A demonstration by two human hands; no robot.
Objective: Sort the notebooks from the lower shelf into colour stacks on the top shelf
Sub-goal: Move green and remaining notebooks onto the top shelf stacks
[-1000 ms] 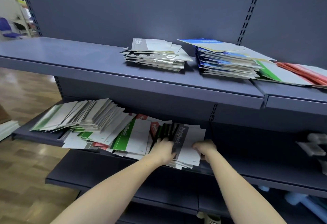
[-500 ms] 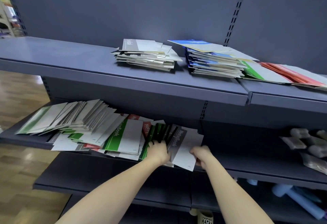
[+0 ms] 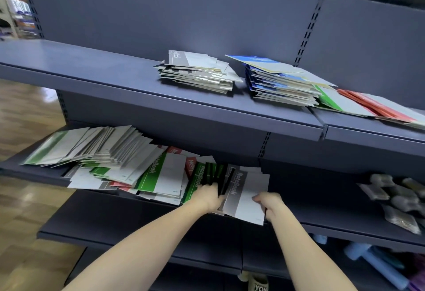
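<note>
Up at twelve o'clock the grey stack [image 3: 195,77] waits on the top shelf [image 3: 92,65], while the grey notebook [image 3: 247,195], spine running away, sits between left hand [image 3: 210,196] and right hand [image 3: 268,202], both pinching it.

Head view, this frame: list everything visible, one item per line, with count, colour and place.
Grey-banded notebook stack: one stack, grey and white, top shelf, leftmost.
Blue notebook stack: one stack, blue and white, top shelf, right of the grey stack.
Green notebooks: few, green and white, top shelf, against the blue stack's right side.
Red notebooks: few, red and white, top shelf, far right.
Unsorted notebook heap: many, mixed green, red, grey, lower shelf.
Grey metal shelving: blue-grey, several levels.
Packaged items: several, blurred, lower shelf, right.
Grey-banded notebook: one, in the right hand.
Left hand: on the green notebooks in the heap.
Right hand: grips the notebook's right edge.
</note>
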